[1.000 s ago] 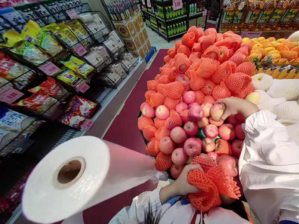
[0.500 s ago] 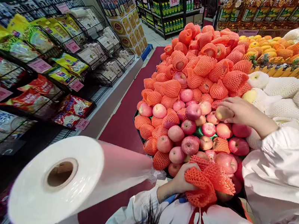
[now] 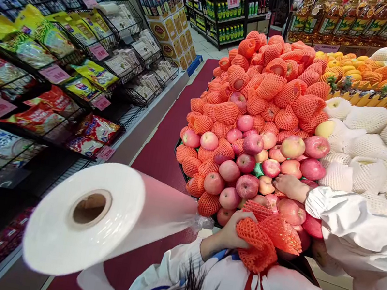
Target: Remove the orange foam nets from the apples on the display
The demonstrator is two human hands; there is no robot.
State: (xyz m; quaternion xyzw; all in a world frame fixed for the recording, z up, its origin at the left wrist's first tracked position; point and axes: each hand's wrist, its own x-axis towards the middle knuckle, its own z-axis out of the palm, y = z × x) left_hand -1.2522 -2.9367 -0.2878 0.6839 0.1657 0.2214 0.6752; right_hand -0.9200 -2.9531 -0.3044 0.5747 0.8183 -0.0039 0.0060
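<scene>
My left hand (image 3: 237,229) is closed on a bunch of orange foam fruit nets (image 3: 262,241), held in front of my body at the near edge of the apple pile. My right hand (image 3: 290,186) is curled down over a netted apple, which its back and fingers now hide. Bare red apples (image 3: 246,186) lie around both hands. A pale yellow-red apple (image 3: 293,147) rests on the pile just beyond my right hand, with a deep pink apple (image 3: 317,147) beside it. Farther back, many apples sit in orange foam nets (image 3: 271,87).
A large roll of clear plastic bags (image 3: 84,218) juts up at the near left. White-netted fruit (image 3: 368,175) lies to the right, past my sleeve. Wire racks of packaged food (image 3: 54,74) line the left side. Oil bottles (image 3: 330,24) stand behind the fruit.
My right hand has let go of the pale apple, leaving it on the pile, and moved nearer to me onto the netted apple. My left hand keeps its hold on the nets.
</scene>
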